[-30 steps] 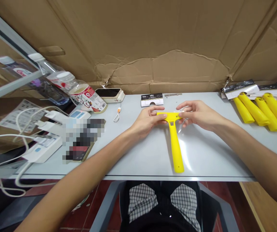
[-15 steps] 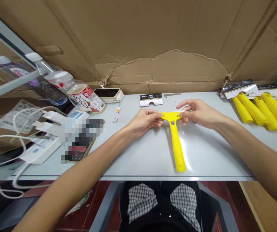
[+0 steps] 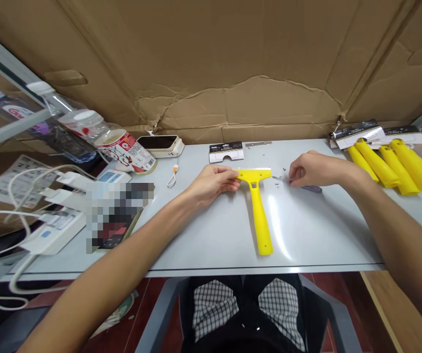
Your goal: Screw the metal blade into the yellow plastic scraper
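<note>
A yellow T-shaped scraper [image 3: 257,206] lies flat on the grey table [image 3: 211,235], handle pointing toward me. My left hand [image 3: 211,182] pinches the left end of its head. My right hand [image 3: 308,169] rests to the right of the scraper, fingers curled over a dark slim tool [image 3: 311,189] beside a few small screws [image 3: 279,181]. A narrow metal blade [image 3: 258,144] lies farther back.
A black-and-white card [image 3: 226,151] sits behind the scraper. Several yellow handles [image 3: 390,164] and packaged cards [image 3: 358,133] lie at the right. A bottle [image 3: 108,139], phone [image 3: 159,144], chargers and cables [image 3: 49,220] crowd the left. Cardboard walls the back.
My right hand let go of the scraper head and moved right to the screws and dark tool. The scraper now lies flat, held only by my left hand.
</note>
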